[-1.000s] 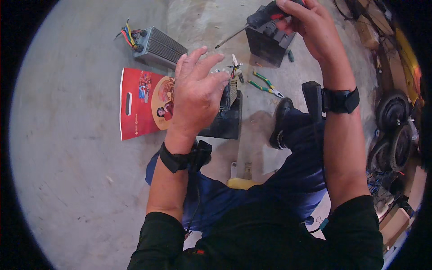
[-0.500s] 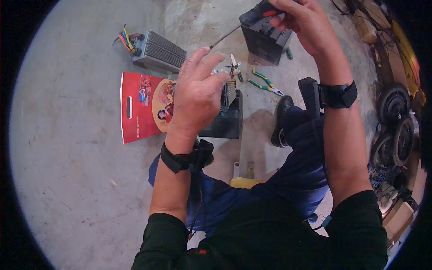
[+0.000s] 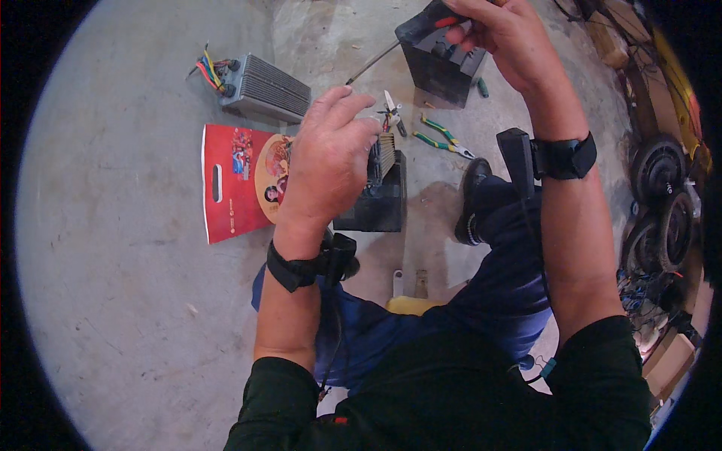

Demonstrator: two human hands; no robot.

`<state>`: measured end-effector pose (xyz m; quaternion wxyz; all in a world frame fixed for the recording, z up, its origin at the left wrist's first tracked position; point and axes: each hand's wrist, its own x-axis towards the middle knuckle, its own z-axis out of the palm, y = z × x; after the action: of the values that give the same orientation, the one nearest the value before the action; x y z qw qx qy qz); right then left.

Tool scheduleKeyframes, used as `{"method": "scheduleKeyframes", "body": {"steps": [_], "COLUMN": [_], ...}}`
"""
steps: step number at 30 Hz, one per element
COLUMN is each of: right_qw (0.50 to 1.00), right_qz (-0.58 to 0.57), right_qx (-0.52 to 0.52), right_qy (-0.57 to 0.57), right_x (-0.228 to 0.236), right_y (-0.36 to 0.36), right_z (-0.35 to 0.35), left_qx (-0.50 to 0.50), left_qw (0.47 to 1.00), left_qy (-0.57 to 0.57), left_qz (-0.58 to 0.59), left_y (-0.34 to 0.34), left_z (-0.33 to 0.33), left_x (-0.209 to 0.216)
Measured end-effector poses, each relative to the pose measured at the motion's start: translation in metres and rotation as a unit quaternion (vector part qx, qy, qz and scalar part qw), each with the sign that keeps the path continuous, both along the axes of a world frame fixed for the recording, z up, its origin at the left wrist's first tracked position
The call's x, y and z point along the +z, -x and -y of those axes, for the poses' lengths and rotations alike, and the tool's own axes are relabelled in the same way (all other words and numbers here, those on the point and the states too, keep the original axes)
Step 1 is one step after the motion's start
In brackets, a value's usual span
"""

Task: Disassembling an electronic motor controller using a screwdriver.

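Observation:
My right hand [image 3: 505, 34] is closed round the black handle of a screwdriver-like tool [image 3: 417, 30] with a red part on it. The tool's thin metal shaft slants down to the left and ends just above my left fingertips. My left hand [image 3: 331, 154] is bent with its back to me, so whatever its fingers hold is hidden. Beside that palm shows a dark piece with a pale ridged side [image 3: 386, 156]; I cannot tell if it is held. Below it on the floor sits a black box [image 3: 383, 209].
A finned grey metal box [image 3: 272, 86] with coloured wires and a red bag [image 3: 226, 188] lie left. Green-handled pliers [image 3: 444, 135], a smaller cutting tool [image 3: 392, 116] and a black battery-like block [image 3: 444, 71] are ahead. Wheels [image 3: 656, 169] and cables line the right side.
The tool and my right hand have shifted very slightly to the left. My left hand has moved slightly down and left; its grip looks the same.

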<state>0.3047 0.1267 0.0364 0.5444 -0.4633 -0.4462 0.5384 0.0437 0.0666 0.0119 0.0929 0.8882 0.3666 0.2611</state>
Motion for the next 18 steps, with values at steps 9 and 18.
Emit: {"method": "scheduleKeyframes", "body": {"steps": [9, 18], "right_qw": [1.000, 1.000], "right_qz": [0.009, -0.004], "right_qx": [0.001, 0.006], "right_qy": [-0.011, -0.020], "right_x": [0.0019, 0.0027], "right_y": [-0.0016, -0.0023], "right_z": [0.0013, 0.0003], "left_qx": [0.006, 0.010], "left_qw": [0.999, 0.996], "left_qy": [-0.031, -0.078], "left_qz": [0.007, -0.032], "left_y": [-0.0028, -0.0054], "left_z": [0.0009, 0.0031], "left_x": [-0.0023, -0.0014]}}
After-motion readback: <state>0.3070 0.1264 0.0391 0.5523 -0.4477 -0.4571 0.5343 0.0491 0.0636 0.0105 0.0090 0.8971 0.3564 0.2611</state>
